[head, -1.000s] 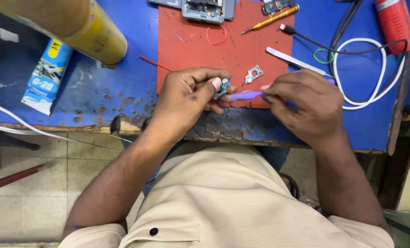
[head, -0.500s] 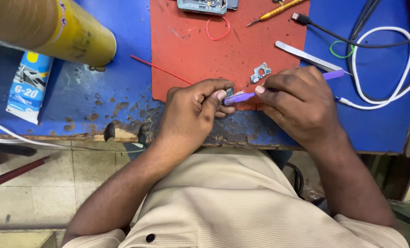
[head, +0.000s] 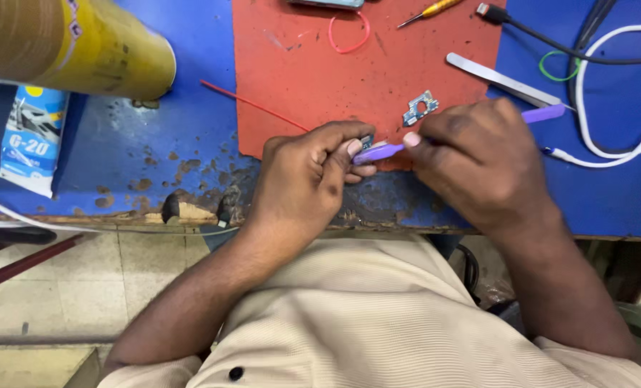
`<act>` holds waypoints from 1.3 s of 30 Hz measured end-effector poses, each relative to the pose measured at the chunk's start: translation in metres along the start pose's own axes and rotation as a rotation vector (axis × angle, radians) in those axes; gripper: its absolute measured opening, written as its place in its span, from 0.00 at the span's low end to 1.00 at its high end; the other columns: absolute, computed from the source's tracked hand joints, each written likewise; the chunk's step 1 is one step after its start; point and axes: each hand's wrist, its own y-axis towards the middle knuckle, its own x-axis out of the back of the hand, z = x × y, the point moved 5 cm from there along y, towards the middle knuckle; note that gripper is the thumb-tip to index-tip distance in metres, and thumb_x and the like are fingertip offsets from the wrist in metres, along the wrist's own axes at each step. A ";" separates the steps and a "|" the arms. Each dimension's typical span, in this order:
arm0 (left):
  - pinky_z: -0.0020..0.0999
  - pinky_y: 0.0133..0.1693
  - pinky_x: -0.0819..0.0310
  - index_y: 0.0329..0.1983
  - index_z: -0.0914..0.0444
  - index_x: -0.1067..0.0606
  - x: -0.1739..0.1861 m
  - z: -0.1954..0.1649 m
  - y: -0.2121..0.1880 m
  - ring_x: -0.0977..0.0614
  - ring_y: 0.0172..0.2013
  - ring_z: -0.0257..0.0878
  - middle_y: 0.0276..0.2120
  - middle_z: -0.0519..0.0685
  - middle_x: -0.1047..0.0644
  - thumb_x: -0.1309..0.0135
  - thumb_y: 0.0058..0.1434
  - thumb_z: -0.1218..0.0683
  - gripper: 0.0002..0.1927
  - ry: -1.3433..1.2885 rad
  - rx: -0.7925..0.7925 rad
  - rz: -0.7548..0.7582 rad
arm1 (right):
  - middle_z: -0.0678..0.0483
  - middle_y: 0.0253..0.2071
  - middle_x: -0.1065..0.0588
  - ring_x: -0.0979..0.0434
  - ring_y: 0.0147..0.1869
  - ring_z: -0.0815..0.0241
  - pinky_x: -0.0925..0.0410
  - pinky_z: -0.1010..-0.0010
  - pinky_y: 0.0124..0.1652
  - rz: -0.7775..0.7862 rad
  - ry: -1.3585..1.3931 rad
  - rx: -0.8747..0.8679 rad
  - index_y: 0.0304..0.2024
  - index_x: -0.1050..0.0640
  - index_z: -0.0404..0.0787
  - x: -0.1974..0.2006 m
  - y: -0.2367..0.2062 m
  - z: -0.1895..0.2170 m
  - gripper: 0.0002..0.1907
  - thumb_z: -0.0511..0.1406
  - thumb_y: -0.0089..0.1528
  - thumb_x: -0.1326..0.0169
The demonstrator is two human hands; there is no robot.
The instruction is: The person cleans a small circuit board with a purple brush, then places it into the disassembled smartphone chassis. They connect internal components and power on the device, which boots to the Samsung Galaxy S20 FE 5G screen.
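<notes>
My left hand [head: 302, 183] pinches a small dark electronic part [head: 366, 141] between thumb and fingers, just over the near edge of the red mat [head: 291, 86]. My right hand [head: 478, 162] grips a purple plastic tool [head: 381, 151]; its tip touches the small part and its back end sticks out past my knuckles. Most of the part is hidden by my fingers. A small metal bracket [head: 420, 108] lies on the mat just beyond my right hand.
On the worn blue table [head: 141, 158] lie a yellow cylinder [head: 83, 47], a blue tube packet [head: 33, 136], metal tweezers [head: 503, 80], a red rubber band [head: 349, 32], a thin red wire [head: 252, 105], a yellow screwdriver [head: 432, 11], and white [head: 607, 154] and black [head: 550, 47] cables.
The view has shifted closer over the hands. Both hands stay together on the small part and purple tool, drifting slightly along the mat's near edge.
</notes>
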 end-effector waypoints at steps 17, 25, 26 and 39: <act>0.27 0.40 0.16 0.53 0.69 0.23 0.002 -0.004 0.002 0.10 0.39 0.36 0.38 0.53 0.15 0.52 0.72 0.62 0.11 0.037 0.015 0.014 | 0.49 0.38 0.23 0.22 0.41 0.51 0.36 0.60 0.37 -0.023 -0.028 0.052 0.36 0.19 0.34 -0.003 0.000 0.007 0.08 0.29 0.55 0.34; 0.26 0.40 0.12 0.52 0.69 0.23 0.001 -0.004 0.002 0.10 0.38 0.36 0.38 0.53 0.15 0.52 0.72 0.62 0.11 0.036 -0.003 0.002 | 0.50 0.37 0.23 0.22 0.40 0.52 0.36 0.61 0.37 -0.018 -0.032 0.025 0.37 0.19 0.34 0.001 0.011 0.009 0.09 0.29 0.54 0.34; 0.26 0.40 0.13 0.53 0.69 0.23 0.001 -0.003 0.002 0.10 0.38 0.36 0.38 0.53 0.15 0.52 0.72 0.62 0.11 0.033 0.015 0.008 | 0.50 0.37 0.23 0.22 0.41 0.51 0.36 0.60 0.37 -0.012 -0.024 -0.005 0.36 0.19 0.35 0.002 0.012 0.008 0.09 0.28 0.55 0.33; 0.27 0.40 0.14 0.52 0.69 0.22 0.002 -0.006 0.002 0.10 0.38 0.35 0.38 0.54 0.14 0.50 0.72 0.62 0.10 0.106 -0.037 -0.019 | 0.50 0.37 0.22 0.23 0.39 0.52 0.35 0.62 0.37 -0.001 -0.019 0.061 0.36 0.19 0.33 -0.003 0.016 0.015 0.07 0.28 0.55 0.36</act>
